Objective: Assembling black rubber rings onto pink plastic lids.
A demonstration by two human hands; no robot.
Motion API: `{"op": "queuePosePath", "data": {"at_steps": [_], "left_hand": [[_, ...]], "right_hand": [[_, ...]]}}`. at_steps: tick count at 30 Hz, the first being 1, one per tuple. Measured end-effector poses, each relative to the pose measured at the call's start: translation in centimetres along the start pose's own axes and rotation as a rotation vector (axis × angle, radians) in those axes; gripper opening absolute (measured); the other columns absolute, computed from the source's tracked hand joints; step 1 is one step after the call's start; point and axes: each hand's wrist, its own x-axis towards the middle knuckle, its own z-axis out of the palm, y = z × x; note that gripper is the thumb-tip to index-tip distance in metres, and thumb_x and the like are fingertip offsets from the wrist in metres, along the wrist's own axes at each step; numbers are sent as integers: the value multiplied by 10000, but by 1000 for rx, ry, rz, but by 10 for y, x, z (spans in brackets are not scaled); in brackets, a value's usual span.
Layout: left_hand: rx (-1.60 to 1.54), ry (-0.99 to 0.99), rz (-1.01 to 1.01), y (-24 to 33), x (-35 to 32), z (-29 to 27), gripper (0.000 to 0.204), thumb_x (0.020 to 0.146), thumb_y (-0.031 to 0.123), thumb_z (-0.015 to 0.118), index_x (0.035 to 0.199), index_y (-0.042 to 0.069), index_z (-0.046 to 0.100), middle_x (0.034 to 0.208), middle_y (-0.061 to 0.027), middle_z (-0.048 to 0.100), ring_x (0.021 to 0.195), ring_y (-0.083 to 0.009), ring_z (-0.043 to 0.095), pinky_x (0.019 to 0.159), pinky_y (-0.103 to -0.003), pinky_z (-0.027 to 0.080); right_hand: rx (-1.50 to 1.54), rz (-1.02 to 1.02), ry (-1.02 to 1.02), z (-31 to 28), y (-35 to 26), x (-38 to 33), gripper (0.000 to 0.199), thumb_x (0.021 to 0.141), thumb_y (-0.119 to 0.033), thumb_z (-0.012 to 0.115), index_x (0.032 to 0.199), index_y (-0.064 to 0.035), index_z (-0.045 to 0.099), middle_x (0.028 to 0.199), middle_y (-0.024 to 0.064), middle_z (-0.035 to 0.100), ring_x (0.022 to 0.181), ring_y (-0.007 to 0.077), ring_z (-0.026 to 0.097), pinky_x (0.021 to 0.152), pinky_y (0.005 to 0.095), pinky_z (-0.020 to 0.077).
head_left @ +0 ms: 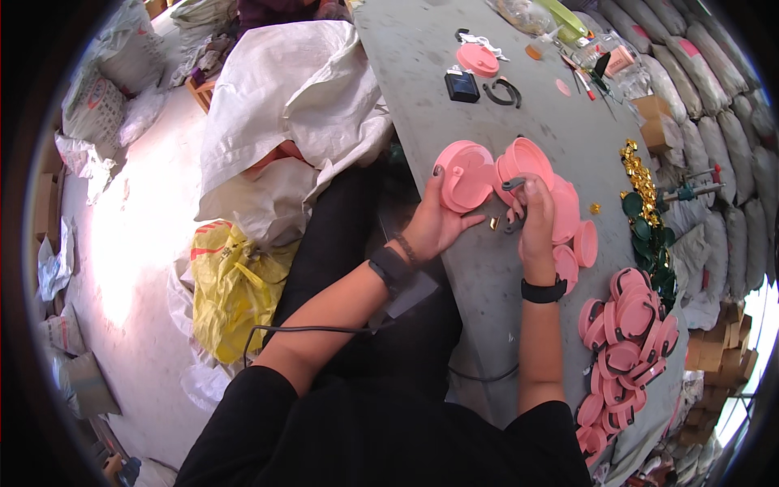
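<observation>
**Pink lids at the bench edge**

Beside the bench on the left, white woven sacks slump on the floor, with a yellow bag below them near the person's knee. A black cable runs across the lap.

At the near edge of the grey bench the left hand is closed on a round pink lid, thumb over its rim and fingers behind it, tilting the lid up off the surface. Just to its right the right hand grips a small dark clip between thumb and fingertips, held against the rim of a second pink lid. The two hands sit close together but do not touch; the two lids nearly meet between them. A tiny gold piece lies on the bench in the gap below the hands.

Right of the right hand, more pink lids lie loose, and further down a heap of pink flip caps spreads toward the bench's end. Beyond them sit dark green discs and a string of gold pieces. Up the bench lie another pink lid, a small black box and a black ring. Stuffed sacks line the far right side.
</observation>
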Motion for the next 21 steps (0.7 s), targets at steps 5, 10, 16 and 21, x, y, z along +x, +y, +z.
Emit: {"op": "queuePosePath", "data": {"at_steps": [5,10,16,21], "left_hand": [[77,57,52,1,1,7,755,904,662,350,1454,149,284,1459,-95,355,1343,-254,352,1083,-524,264],[199,-65,136,0,-1,0,703,922,600,411,1424,117,320,1416,-97,416,1303,-231,421,1067,-450,361],[188,-102,294,-23,-5,-11,607,956,534,411,1352,74,400,1313,-108,488,1236,-219,475,1075,-379,357],[290,142,432,-27,-21,-8,434,969,532,364,1078,142,521,923,18,569,862,-99,559,766,-266,460]], "right_hand": [[-74,-205,40,21,6,13,185,950,-221,554,889,-47,568,728,-40,501,601,17,403,525,181,355],[-281,-423,-153,31,2,18,189,873,-181,633,796,-19,576,703,6,512,654,62,469,567,260,409],[-355,-701,-44,37,24,-6,190,814,-190,636,787,-16,567,702,110,545,637,249,536,584,340,423],[-524,-860,-195,44,34,-10,228,754,-245,647,780,-59,518,750,92,509,769,273,521,773,398,376]]}}
